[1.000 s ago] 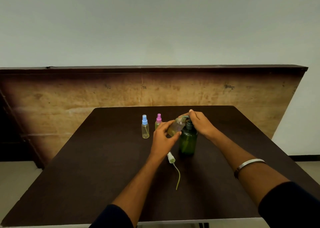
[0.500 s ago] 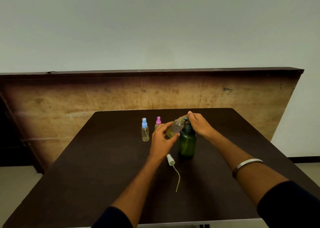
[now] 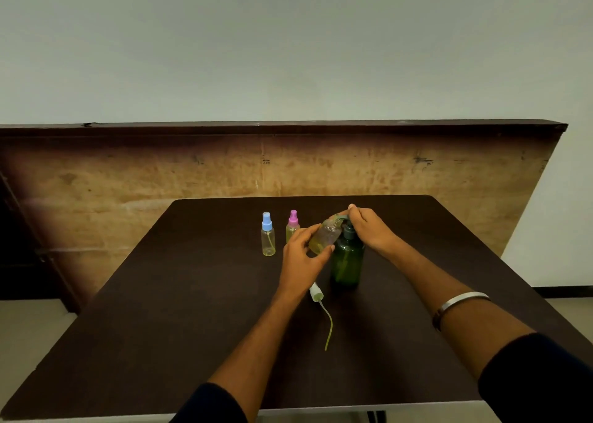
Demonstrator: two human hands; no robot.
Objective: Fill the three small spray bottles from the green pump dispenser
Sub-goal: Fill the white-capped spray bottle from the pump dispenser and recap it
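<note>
1. The left hand (image 3: 303,255) has its fingers and thumb curled round a small open bottle (image 3: 324,237), holding it tilted with its neck up against the spout of the green pump bottle (image 3: 347,262).
2. The small bottle it holds is clear, has no cap on, and shows a little yellowish liquid pooled at its lower end.
3. The right hand (image 3: 369,228) lies over the top of the green pump bottle, its fingers bent down over the pump head; whether they truly grip it or only press on it cannot be told.
4. The green pump bottle stands upright on the dark table (image 3: 160,326), near the middle and toward the far side.
5. A white spray cap (image 3: 316,293) with its long thin tube lies flat on the table, just in front of the left hand and beside the base of the green pump bottle.
6. Two more small spray bottles stand upright to the left of the hands: the blue-capped bottle (image 3: 268,234) farther left, and the pink-capped bottle (image 3: 292,226) just beside the left hand's fingers.
7. A silver bangle (image 3: 459,304) sits on the right forearm, and dark sleeves cover both arms near the bottom edge.
8. Behind the table runs a worn wooden panel (image 3: 128,178) under a pale wall.
</note>
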